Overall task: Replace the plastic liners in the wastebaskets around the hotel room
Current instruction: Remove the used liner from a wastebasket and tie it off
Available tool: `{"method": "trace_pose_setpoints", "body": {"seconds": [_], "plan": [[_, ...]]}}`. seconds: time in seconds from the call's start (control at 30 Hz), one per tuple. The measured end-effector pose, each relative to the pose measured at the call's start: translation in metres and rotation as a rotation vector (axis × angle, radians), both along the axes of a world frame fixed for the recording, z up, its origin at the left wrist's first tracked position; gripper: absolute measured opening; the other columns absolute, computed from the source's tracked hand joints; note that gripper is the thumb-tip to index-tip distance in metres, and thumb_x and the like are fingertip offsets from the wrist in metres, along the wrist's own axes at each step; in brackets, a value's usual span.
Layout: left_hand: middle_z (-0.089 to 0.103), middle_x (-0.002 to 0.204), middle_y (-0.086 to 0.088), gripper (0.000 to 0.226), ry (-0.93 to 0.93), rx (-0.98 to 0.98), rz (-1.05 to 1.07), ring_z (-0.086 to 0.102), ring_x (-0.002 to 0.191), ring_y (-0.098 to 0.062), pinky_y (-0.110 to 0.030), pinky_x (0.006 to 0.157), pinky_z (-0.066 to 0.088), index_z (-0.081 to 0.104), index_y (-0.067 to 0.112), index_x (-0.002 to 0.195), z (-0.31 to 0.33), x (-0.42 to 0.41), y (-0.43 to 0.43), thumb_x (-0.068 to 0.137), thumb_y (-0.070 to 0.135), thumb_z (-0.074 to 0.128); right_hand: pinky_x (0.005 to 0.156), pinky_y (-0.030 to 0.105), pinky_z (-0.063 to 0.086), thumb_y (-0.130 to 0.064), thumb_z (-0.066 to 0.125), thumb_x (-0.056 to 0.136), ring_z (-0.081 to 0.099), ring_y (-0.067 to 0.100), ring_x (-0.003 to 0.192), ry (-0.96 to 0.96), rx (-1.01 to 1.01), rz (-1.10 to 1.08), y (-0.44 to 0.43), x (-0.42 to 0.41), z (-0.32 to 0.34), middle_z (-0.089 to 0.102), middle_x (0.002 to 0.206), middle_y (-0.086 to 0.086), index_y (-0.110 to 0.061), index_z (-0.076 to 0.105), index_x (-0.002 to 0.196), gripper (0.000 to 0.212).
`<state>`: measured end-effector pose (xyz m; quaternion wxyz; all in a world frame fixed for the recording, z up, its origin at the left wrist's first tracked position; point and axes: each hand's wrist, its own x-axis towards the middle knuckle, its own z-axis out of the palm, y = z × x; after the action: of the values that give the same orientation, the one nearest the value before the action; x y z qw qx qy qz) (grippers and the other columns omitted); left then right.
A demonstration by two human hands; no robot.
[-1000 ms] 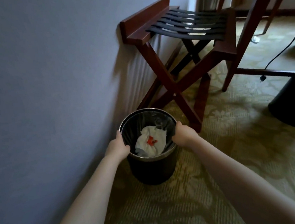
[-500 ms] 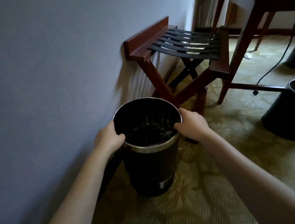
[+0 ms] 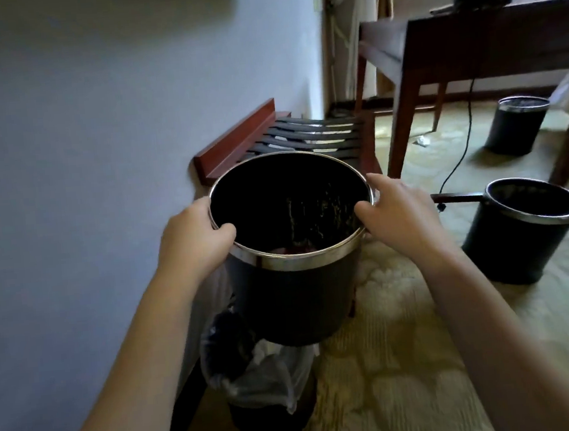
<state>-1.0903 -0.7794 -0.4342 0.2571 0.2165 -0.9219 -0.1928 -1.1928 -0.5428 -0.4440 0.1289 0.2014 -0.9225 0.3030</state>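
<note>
I hold a black wastebasket shell (image 3: 297, 300) with a shiny metal rim up off the floor. My left hand (image 3: 195, 237) grips the rim on the left, thumb hooked inside. My right hand (image 3: 396, 212) grips the rim on the right, also with the thumb inside. Its inside is dark; something reddish shows low down. Directly beneath it, a crumpled clear plastic liner (image 3: 255, 372) sits over a dark inner bin (image 3: 270, 419) standing on the carpet by the wall.
A wooden luggage rack (image 3: 290, 135) stands against the wall just behind. To the right stand a black wastebasket (image 3: 521, 229) and, farther back, another (image 3: 516, 124). A dark wooden desk (image 3: 467, 44) has a black cable (image 3: 460, 152) hanging to the carpet.
Both hands have lifted the black shell straight up off the floor. The clear liner and inner bin have come into view below it.
</note>
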Motion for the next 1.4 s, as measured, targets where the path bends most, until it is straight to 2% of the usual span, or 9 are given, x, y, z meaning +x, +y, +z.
{"method": "trace_pose_setpoints", "body": {"seconds": [0.1, 0.27, 0.5, 0.6, 0.77, 0.93, 1.07, 1.2, 1.4], "plan": [[0.049, 0.062, 0.005, 0.027, 0.008, 0.04, -0.103, 0.051, 0.077, -0.029, -0.03, 0.066, 0.034, 0.062, 0.017, 0.105, -0.013, -0.031, 0.035, 0.079, 0.014, 0.057, 0.066, 0.03, 0.032, -0.026, 0.05, 0.09, 0.047, 0.017, 0.081, -0.003, 0.0, -0.088, 0.042, -0.01, -0.013, 0.058, 0.089, -0.001, -0.02, 0.059, 0.121, 0.033], [0.054, 0.063, 0.003, 0.02, -0.07, 0.115, -0.229, 0.054, 0.074, -0.026, -0.03, 0.064, 0.035, 0.061, 0.018, 0.099, -0.056, -0.075, 0.101, 0.08, 0.014, 0.056, 0.069, 0.03, 0.036, -0.026, 0.052, 0.091, 0.045, 0.02, 0.081, -0.114, 0.082, -0.234, 0.113, -0.026, -0.055, 0.063, 0.099, 0.007, -0.017, 0.056, 0.123, 0.034], [0.065, 0.085, -0.001, 0.034, -0.265, 0.289, -0.295, 0.061, 0.084, -0.025, -0.03, 0.068, 0.045, 0.06, 0.022, 0.115, -0.135, -0.119, 0.172, 0.082, 0.016, 0.055, 0.059, 0.032, 0.039, -0.026, 0.052, 0.086, 0.055, 0.023, 0.076, -0.23, 0.198, -0.348, 0.181, -0.06, -0.113, 0.06, 0.084, 0.001, -0.014, 0.051, 0.09, 0.012], [0.068, 0.099, -0.005, 0.042, -0.299, 0.325, -0.266, 0.061, 0.095, -0.028, -0.031, 0.078, 0.047, 0.056, 0.023, 0.124, -0.167, -0.128, 0.203, 0.083, 0.015, 0.056, 0.058, 0.031, 0.039, -0.023, 0.053, 0.088, 0.056, 0.025, 0.081, -0.389, 0.196, -0.398, 0.204, -0.065, -0.148, 0.059, 0.087, 0.004, -0.012, 0.05, 0.096, 0.014], [0.065, 0.116, -0.005, 0.057, -0.405, 0.381, -0.246, 0.06, 0.107, -0.028, -0.036, 0.092, 0.049, 0.042, 0.025, 0.138, -0.222, -0.139, 0.235, 0.084, 0.016, 0.058, 0.071, 0.033, 0.046, -0.014, 0.051, 0.084, 0.06, 0.036, 0.097, -0.613, 0.138, -0.452, 0.227, -0.064, -0.211, 0.057, 0.095, 0.011, -0.013, 0.041, 0.124, 0.042], [0.061, 0.124, -0.008, 0.057, -0.487, 0.477, -0.175, 0.057, 0.114, -0.03, -0.037, 0.095, 0.047, 0.039, 0.026, 0.139, -0.27, -0.132, 0.243, 0.087, 0.01, 0.055, 0.07, 0.036, 0.048, -0.012, 0.045, 0.088, 0.06, 0.037, 0.092, -0.609, 0.144, -0.44, 0.227, -0.054, -0.257, 0.06, 0.095, 0.012, -0.022, 0.03, 0.137, 0.051], [0.059, 0.127, -0.009, 0.059, -0.518, 0.436, -0.181, 0.056, 0.115, -0.031, -0.037, 0.091, 0.046, 0.031, 0.026, 0.144, -0.287, -0.124, 0.231, 0.091, 0.015, 0.054, 0.065, 0.035, 0.044, -0.017, 0.042, 0.093, 0.059, 0.033, 0.088, -0.573, 0.22, -0.424, 0.216, -0.052, -0.268, 0.061, 0.094, 0.01, -0.017, 0.029, 0.135, 0.044], [0.057, 0.13, -0.008, 0.058, -0.582, 0.316, -0.276, 0.054, 0.118, -0.032, -0.04, 0.094, 0.047, 0.029, 0.024, 0.144, -0.286, -0.126, 0.226, 0.092, 0.032, 0.054, 0.072, 0.037, 0.04, -0.03, 0.043, 0.095, 0.057, 0.033, 0.105, -0.476, 0.355, -0.481, 0.213, -0.053, -0.259, 0.062, 0.114, 0.011, -0.01, 0.03, 0.136, 0.048], [0.031, 0.152, -0.009, 0.06, -0.377, 0.284, -0.27, 0.033, 0.137, -0.026, -0.042, 0.109, 0.035, 0.03, 0.011, 0.147, -0.269, -0.114, 0.218, 0.096, 0.036, 0.049, 0.068, 0.037, 0.047, -0.029, 0.044, 0.093, 0.063, 0.031, 0.09, -0.244, 0.222, -0.299, 0.163, -0.051, -0.239, 0.066, 0.099, 0.009, -0.009, 0.037, 0.125, 0.038]]}}
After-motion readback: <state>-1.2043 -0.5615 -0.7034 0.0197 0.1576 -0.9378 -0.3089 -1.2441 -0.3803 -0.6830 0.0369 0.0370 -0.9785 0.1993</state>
